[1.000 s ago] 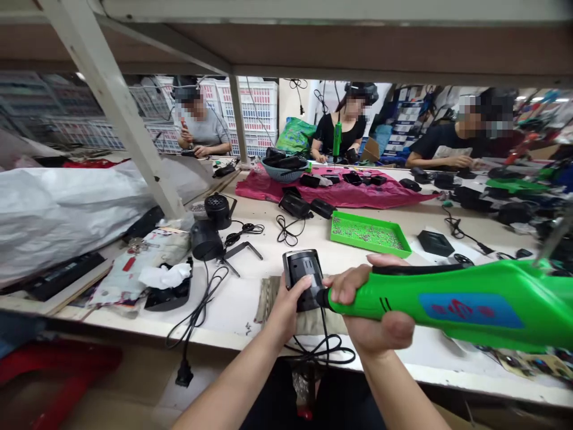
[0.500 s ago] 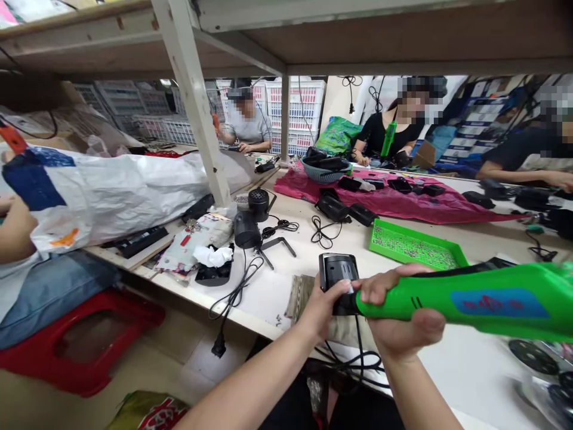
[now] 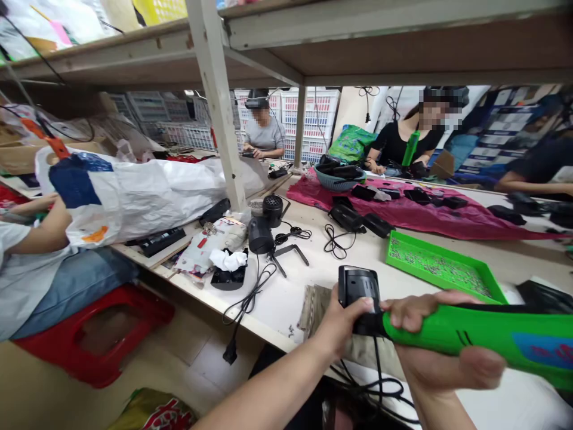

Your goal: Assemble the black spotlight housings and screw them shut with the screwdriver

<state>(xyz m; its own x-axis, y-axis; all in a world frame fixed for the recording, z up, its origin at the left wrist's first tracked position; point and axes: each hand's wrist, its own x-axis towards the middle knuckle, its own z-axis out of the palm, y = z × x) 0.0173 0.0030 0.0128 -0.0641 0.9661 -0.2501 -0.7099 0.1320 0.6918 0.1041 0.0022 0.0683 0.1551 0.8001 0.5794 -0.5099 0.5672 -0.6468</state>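
Observation:
My left hand (image 3: 342,325) is closed round a black cylindrical device housing (image 3: 360,286) with side slots and a power cord, its thumb lying on the near side. Wrapped round a green electric screwdriver (image 3: 452,334) is my right hand (image 3: 430,340), fingers near the tool's nose. The black nose of the screwdriver meets the housing's right side; the bit itself is hidden. Beneath them lies a folded beige cloth (image 3: 313,304) at the bench's front edge. The housing's black cord (image 3: 378,376) hangs in loops below my hands.
A green tray (image 3: 439,263) of small screws sits at right. Black housings (image 3: 260,236), a bracket (image 3: 290,254) and cords lie to the left. Pink plastic sheeting (image 3: 304,191) bears a basket (image 3: 338,179) of black parts. A shelf post (image 3: 219,107) rises ahead. Co-workers sit left and opposite.
The view has swung left, bringing a co-worker and a red stool into sight at left. Both hands keep their grip, with the screwdriver still against the housing.

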